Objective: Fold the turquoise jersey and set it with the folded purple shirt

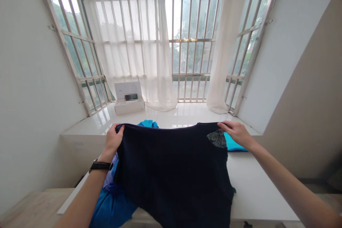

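Observation:
I hold a dark navy garment (173, 174) spread out in front of me above a white table (256, 188). My left hand (113, 139), with a black watch on its wrist, is closed on the garment's upper left edge. My right hand (235, 132) pinches the upper right edge, beside a grey patterned patch (217, 139). The cloth hangs down past the table's near edge and hides most of what lies under it. Blue clothes (112, 203) lie below my left arm, and a turquoise piece (233, 145) lies on the table by my right hand.
A white bay-window ledge (184, 112) runs behind the table, with an open white box (129, 101) on its left part. Sheer white curtains (160, 42) hang before barred windows. Plain walls close in on the left and right.

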The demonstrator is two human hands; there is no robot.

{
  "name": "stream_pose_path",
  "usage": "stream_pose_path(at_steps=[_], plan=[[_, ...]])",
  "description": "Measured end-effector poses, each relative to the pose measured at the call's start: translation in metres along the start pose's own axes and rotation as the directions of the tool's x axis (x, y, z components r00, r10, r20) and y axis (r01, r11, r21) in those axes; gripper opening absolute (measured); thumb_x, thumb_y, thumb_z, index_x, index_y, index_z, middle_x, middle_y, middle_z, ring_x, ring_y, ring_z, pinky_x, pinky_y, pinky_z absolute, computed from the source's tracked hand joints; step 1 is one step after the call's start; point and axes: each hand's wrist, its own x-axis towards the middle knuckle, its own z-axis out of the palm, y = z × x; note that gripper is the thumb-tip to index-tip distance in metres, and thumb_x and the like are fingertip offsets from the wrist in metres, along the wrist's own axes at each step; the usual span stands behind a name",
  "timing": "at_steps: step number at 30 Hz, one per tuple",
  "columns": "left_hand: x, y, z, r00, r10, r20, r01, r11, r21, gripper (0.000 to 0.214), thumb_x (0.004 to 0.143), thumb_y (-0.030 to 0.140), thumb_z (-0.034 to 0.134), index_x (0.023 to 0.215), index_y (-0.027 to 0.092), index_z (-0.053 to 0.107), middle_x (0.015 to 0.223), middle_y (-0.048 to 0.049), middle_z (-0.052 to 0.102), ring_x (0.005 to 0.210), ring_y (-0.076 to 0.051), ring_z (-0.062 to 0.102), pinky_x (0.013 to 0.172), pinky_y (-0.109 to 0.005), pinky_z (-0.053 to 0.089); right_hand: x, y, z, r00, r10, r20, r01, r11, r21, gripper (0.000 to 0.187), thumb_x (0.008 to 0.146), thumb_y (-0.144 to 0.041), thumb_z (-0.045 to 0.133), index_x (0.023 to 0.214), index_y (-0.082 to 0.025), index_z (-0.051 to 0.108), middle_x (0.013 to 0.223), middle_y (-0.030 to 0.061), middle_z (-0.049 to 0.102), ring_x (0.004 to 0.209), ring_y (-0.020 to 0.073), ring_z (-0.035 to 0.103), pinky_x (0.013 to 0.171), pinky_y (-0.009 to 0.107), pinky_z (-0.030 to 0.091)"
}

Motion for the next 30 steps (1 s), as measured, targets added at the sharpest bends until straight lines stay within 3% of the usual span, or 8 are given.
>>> stream_pose_path(at_steps=[7, 9, 13, 16, 21, 25, 28, 30], plan=[[-0.019, 0.021, -0.009, 0.976, 0.188, 0.111, -0.217, 0.893, 0.394, 0.026, 0.086, 0.029, 0.052, 0.105, 0.019, 0.066, 0.107, -0.0127, 0.069, 0.107, -0.034, 0.062, 0.095, -0.050, 0.047, -0.008, -0.025, 0.017, 0.995, -0.099, -0.023, 0.099, 0.995, 0.002, 0.041, 0.083, -0.061, 0.056, 0.084, -0.024, 0.074, 0.080, 0.0041, 0.077, 0.077, 0.0243, 0.068, 0.074, 0.035, 0.050], [-0.036, 0.043, -0.005, 0.920, 0.321, 0.224, -0.389, 0.818, 0.423, 0.029, 0.083, 0.026, 0.057, 0.110, 0.019, 0.067, 0.119, -0.0142, 0.066, 0.123, -0.037, 0.053, 0.105, -0.056, 0.039, -0.011, -0.037, 0.029, 0.993, -0.119, 0.019, 0.117, 0.989, 0.086, 0.038, 0.084, -0.058, 0.059, 0.086, -0.024, 0.074, 0.092, 0.0050, 0.078, 0.086, 0.0253, 0.070, 0.081, 0.036, 0.052], [-0.088, 0.100, 0.026, 0.723, 0.461, 0.514, -0.538, 0.843, -0.001, 0.065, 0.075, 0.044, 0.077, 0.132, 0.018, 0.058, 0.142, -0.0149, 0.054, 0.138, -0.035, 0.043, 0.117, -0.051, 0.030, -0.024, -0.081, 0.057, 0.966, -0.221, 0.136, 0.181, 0.950, 0.254, 0.028, 0.087, -0.050, 0.061, 0.085, -0.024, 0.073, 0.109, 0.0049, 0.075, 0.098, 0.0235, 0.069, 0.088, 0.036, 0.053], [-0.126, 0.133, 0.060, 0.596, 0.485, 0.640, -0.356, 0.874, -0.331, 0.085, 0.067, 0.048, 0.085, 0.140, 0.020, 0.051, 0.138, -0.0129, 0.059, 0.125, -0.032, 0.056, 0.108, -0.043, 0.044, -0.042, -0.117, 0.074, 0.923, -0.329, 0.198, 0.229, 0.886, 0.403, 0.021, 0.090, -0.041, 0.062, 0.086, -0.024, 0.073, 0.113, 0.0052, 0.074, 0.101, 0.0218, 0.068, 0.090, 0.035, 0.053], [-0.151, 0.138, 0.089, 0.473, 0.494, 0.730, -0.068, 0.846, -0.529, 0.030, 0.090, 0.039, 0.064, 0.103, 0.015, 0.074, 0.097, -0.0066, 0.076, 0.091, -0.025, 0.070, 0.083, -0.033, 0.055, -0.080, -0.114, 0.096, 0.912, -0.386, 0.141, 0.276, 0.830, 0.485, 0.017, 0.092, -0.036, 0.061, 0.100, -0.026, 0.071, 0.126, 0.0076, 0.068, 0.115, 0.0229, 0.063, 0.100, 0.038, 0.051], [-0.154, 0.130, 0.076, 0.538, 0.320, 0.780, 0.325, 0.775, -0.542, 0.038, 0.085, 0.045, 0.072, 0.111, 0.016, 0.073, 0.113, -0.0079, 0.074, 0.107, -0.027, 0.067, 0.099, -0.038, 0.050, -0.103, -0.061, 0.111, 0.986, -0.164, 0.036, 0.129, 0.878, 0.460, 0.059, 0.082, -0.043, 0.071, 0.136, -0.028, 0.053, 0.148, 0.0095, 0.051, 0.133, 0.0297, 0.050, 0.110, 0.048, 0.044], [-0.156, 0.132, 0.063, 0.562, 0.185, 0.806, 0.554, 0.639, -0.533, 0.050, 0.079, 0.052, 0.078, 0.114, 0.017, 0.071, 0.116, -0.0098, 0.073, 0.115, -0.029, 0.064, 0.105, -0.041, 0.048, -0.115, -0.034, 0.119, 0.951, -0.091, 0.295, -0.059, 0.884, 0.463, 0.061, 0.078, -0.051, 0.073, 0.131, -0.023, 0.061, 0.130, 0.0103, 0.066, 0.120, 0.0357, 0.059, 0.105, 0.052, 0.047], [-0.155, 0.137, 0.055, 0.545, 0.202, 0.813, 0.541, 0.656, -0.526, 0.049, 0.080, 0.053, 0.076, 0.112, 0.016, 0.072, 0.113, -0.0096, 0.074, 0.114, -0.029, 0.064, 0.105, -0.041, 0.048, -0.121, -0.028, 0.119, 0.885, -0.093, 0.457, -0.147, 0.874, 0.462, 0.051, 0.080, -0.054, 0.069, 0.117, -0.020, 0.071, 0.114, 0.0082, 0.074, 0.110, 0.0367, 0.064, 0.099, 0.051, 0.050]])
